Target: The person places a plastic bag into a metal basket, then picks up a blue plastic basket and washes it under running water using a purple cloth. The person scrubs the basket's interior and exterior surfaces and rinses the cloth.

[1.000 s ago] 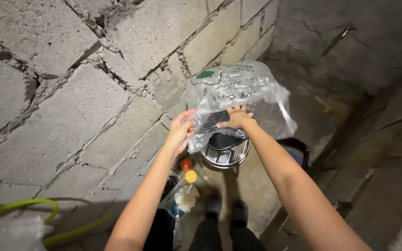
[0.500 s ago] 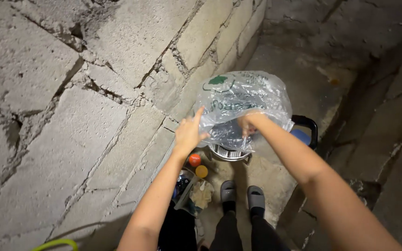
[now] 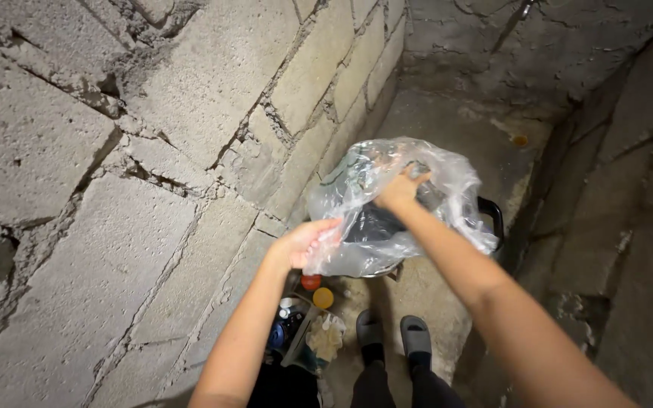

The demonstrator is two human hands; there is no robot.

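Right now my left hand point(image 3: 305, 243) is pinched shut on the near lower edge of a clear plastic bag point(image 3: 387, 204), thumb and fingers clamped on the film. My right hand point(image 3: 400, 189) is further out and higher, pressed into the top of the same bag with its fingers closed on a fold of plastic, so the bag is stretched between my two hands, which are well apart. The bag carries some green print, too crumpled to make out, and it billows over something dark that shows through the film just below my right hand. I cannot tell what that dark thing is.

Taking the bag as the landmark: a black handle point(image 3: 493, 213) sticks out from behind its right edge. Just beneath the bag's near edge, on the concrete floor point(image 3: 432, 295), sit a small red round thing point(image 3: 311, 282) and a yellow one point(image 3: 323, 298), side by side. Nearer to me than those lies a heap of clutter point(image 3: 304, 336) with crumpled pale wrapping in it. My feet in grey slippers point(image 3: 393, 332) stand below the bag. Left of the bag rises a rough block wall point(image 3: 153, 151) with cracked mortar joints.
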